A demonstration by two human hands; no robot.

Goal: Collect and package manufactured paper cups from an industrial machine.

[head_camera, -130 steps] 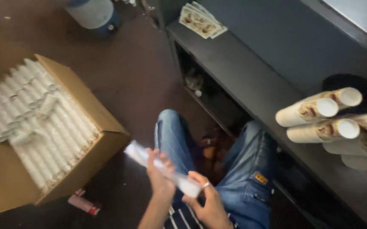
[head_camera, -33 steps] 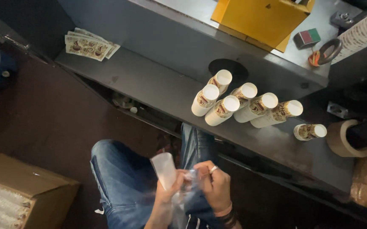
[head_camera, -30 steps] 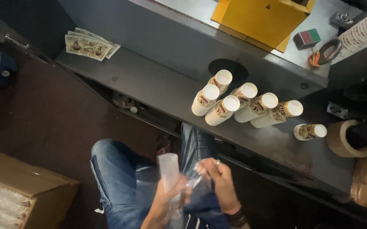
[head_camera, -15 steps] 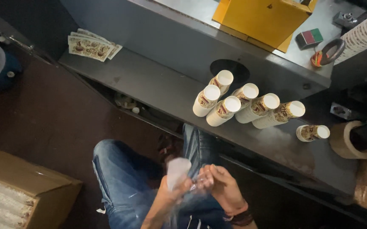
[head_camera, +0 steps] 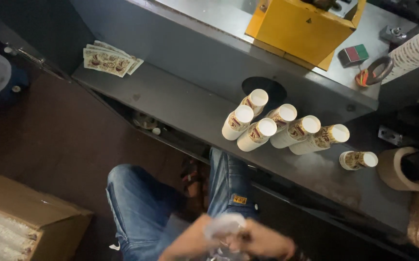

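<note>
Low in the view, over my jeans-clad lap, my left hand [head_camera: 190, 241] and my right hand [head_camera: 262, 240] both grip a clear plastic sleeve [head_camera: 225, 227] that holds a white stack of cups. The hands are blurred and partly cut off by the bottom edge. Ahead, on the dark metal shelf [head_camera: 180, 104], lie several stacks of printed paper cups [head_camera: 267, 126] on their sides, their white open ends facing me. One short stack [head_camera: 358, 160] lies apart on the right.
An open cardboard box [head_camera: 21, 222] filled with wrapped cup stacks stands at the lower left. Flat printed cup blanks [head_camera: 109, 60] lie at the shelf's left end. A yellow machine housing [head_camera: 299, 26], a tape roll [head_camera: 403, 169] and a tall cup column [head_camera: 415, 48] stand behind and to the right.
The camera swung from the box to the shelf. Since a second ago both hands and the plastic-wrapped stack have dropped lower in the view, and the stack now points toward the camera.
</note>
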